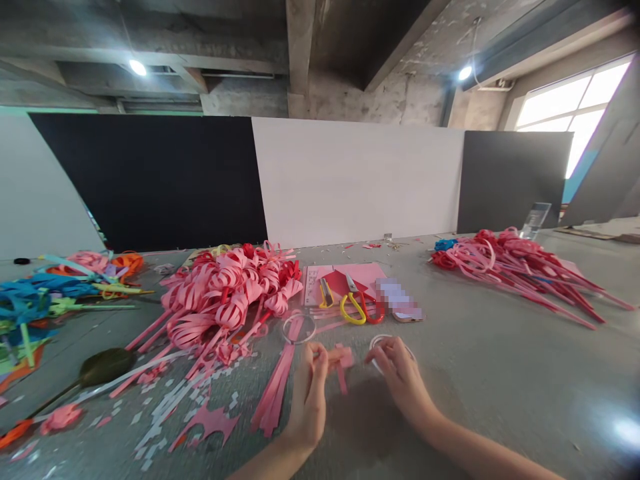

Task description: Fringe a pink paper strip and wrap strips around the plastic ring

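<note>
My left hand [311,393] is closed, its fingers pinching a small folded pink paper strip [343,361] that sticks out to the right. My right hand [400,380] curls over a white roll of tape [376,341], whose rim shows around the fingers. Just left of my left hand lies a bundle of flat pink paper strips [274,393]. A clear ring, apparently another tape roll [299,340], rests across its upper end. Beyond my hands are yellow-handled scissors [353,307] and a red-handled pair [375,311], partly overlapping.
A heap of looped pink paper flowers [225,293] fills the left middle, with paper scraps [207,423] in front. Further left lie blue and green paper pieces [60,293]. Pink sheets [313,287] and a phone [407,307] lie ahead. More pink stems [520,267] lie right.
</note>
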Available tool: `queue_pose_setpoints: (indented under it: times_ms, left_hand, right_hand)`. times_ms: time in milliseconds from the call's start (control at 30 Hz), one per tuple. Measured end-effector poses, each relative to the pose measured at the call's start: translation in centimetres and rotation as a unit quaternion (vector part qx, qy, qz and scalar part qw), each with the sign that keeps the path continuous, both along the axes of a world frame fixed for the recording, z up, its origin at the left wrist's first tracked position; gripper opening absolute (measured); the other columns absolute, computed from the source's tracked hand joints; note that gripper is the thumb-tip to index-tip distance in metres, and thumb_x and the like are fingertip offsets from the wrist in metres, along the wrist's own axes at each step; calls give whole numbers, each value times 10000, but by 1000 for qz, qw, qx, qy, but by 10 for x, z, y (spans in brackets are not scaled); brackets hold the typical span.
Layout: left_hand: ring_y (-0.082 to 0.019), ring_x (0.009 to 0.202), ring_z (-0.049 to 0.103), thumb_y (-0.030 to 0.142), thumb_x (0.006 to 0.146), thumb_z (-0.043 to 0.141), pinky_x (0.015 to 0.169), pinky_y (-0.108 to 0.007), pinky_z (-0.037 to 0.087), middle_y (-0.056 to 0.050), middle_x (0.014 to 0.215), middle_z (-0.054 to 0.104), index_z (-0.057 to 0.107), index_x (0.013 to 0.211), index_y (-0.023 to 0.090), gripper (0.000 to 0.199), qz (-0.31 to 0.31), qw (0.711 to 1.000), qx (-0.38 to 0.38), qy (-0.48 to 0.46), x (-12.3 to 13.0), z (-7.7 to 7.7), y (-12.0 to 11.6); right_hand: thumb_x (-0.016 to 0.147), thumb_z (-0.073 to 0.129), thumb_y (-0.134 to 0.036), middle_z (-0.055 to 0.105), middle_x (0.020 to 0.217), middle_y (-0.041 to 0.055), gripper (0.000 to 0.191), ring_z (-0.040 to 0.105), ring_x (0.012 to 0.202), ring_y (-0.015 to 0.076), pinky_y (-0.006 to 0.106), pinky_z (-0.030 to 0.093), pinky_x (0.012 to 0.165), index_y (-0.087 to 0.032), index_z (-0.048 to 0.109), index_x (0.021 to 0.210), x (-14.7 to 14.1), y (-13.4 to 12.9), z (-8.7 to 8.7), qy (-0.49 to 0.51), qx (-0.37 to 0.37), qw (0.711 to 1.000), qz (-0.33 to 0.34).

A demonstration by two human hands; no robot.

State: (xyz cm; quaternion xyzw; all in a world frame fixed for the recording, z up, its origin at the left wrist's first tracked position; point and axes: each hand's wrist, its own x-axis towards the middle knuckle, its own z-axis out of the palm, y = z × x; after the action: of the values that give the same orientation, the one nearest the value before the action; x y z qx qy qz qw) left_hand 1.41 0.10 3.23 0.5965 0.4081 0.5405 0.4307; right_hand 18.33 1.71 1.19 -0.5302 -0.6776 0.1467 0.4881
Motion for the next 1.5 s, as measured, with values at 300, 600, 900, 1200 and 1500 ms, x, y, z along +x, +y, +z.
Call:
queue_pose_setpoints:
  times_ms: [300,600,900,1200,1500]
  left_hand:
    - [-213,942,551,216,859,311,834,-326,384,-95,1050,596,452,995,222,195,-218,926,189,242,-10,5,-17]
    - [-184,699,597,297,862,340,661,-260,416,-43,742,622,486,941,202,191,-227,926,140,268,-6,5,-12]
    - [-119,561,553,360,852,397,551,-228,407,-8,778,573,450,879,193,177,-24,997,2,74,2,-2,8]
    - [-92,437,460,377,763,520,446,-201,359,49,555,498,526,757,158,219,-59,995,-75,0,1,-10,26]
    - [-87,405,451,351,727,552,414,-193,337,37,531,514,557,724,139,213,-72,992,-98,18,1,-9,26]
  right_hand:
    - [810,421,-415,564,726,11,195,542,685,158,269,432,592,-221,434,789,0,-1,-1,75,-51,993,70]
    - [768,502,-290,515,732,-15,181,525,679,122,235,429,598,-216,351,834,-1,4,-6,181,-84,967,159]
    - [716,525,-238,579,720,1,161,534,740,164,281,400,666,-214,382,786,-2,3,-6,47,-81,991,99]
    - [683,517,-149,590,683,-13,157,536,693,153,300,385,712,-209,393,759,-9,-6,9,-76,-81,980,165]
    - [822,396,-233,560,752,8,97,508,755,151,295,376,741,-203,472,771,-6,-7,14,-96,-14,986,134]
